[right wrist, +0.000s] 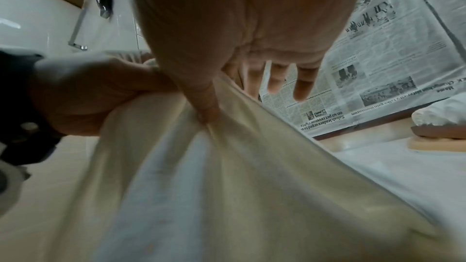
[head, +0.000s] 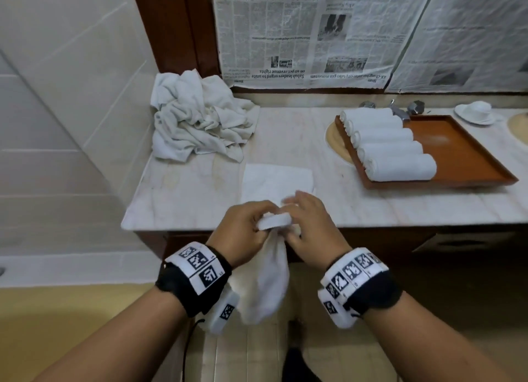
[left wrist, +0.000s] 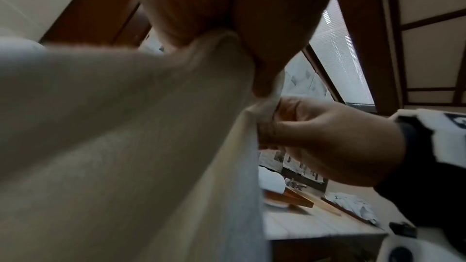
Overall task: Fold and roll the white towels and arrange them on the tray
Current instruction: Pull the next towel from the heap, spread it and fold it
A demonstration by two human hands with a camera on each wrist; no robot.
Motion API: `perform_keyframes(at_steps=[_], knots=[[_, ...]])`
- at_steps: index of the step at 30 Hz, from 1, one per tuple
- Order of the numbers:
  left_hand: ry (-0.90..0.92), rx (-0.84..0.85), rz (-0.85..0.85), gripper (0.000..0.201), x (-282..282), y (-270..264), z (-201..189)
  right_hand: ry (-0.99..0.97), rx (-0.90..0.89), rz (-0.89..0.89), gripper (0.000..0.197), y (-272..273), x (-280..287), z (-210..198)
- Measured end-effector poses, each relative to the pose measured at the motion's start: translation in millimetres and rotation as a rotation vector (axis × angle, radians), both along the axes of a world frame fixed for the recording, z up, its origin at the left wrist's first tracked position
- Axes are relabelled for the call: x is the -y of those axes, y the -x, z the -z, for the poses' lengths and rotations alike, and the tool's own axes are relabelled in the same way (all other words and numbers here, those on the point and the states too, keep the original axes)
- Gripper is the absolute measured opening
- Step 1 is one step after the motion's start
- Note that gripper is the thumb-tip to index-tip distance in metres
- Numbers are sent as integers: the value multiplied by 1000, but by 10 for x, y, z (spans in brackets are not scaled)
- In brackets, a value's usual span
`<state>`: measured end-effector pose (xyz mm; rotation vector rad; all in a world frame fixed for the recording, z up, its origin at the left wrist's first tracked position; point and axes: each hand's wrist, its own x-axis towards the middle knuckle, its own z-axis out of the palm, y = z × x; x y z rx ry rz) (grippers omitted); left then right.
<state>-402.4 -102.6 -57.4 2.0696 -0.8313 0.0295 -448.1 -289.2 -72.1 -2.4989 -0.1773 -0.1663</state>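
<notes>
Left hand (head: 243, 230): fingers curled, pinching towel (head: 270, 279) top.
Right hand (head: 310, 227): thumb pinching same towel, outer fingers loose.

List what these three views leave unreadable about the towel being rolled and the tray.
- Roll tightness: in the head view both hands, left hand and right hand, cover most of the towel; only one end shows.
- Right fingertips: motion-blurred in the head view.
- Left hand's grip: the left wrist view is filled by towel cloth.
- Tray: its far corner is hidden behind the rolled towels; both wrist views show only a sliver.
</notes>
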Motion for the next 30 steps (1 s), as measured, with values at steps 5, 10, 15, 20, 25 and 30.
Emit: perform_keyframes(at_steps=[5, 10, 15, 20, 25, 30], knots=[[-444, -65, -188, 16, -589, 155, 66, -247, 85, 77, 9, 281, -256, -303], [-596, -172, -462, 13, -1214, 111, 283, -327, 245, 202, 7, 394, -300, -518], [-334, 1, -729, 16, -1296, -174, -88, -97, -92, 365, 10, 425, -37, -485], [111, 159, -295, 11, -292, -18, -695, -268, -178, 64, 73, 257, -299, -366], [243, 70, -196, 13, 221, -116, -642, -449, 161, 216, 25, -69, -110, -555], [80, -210, 34, 39, 387, -328, -285, -585, 217, 174, 21, -333, 352, -868]])
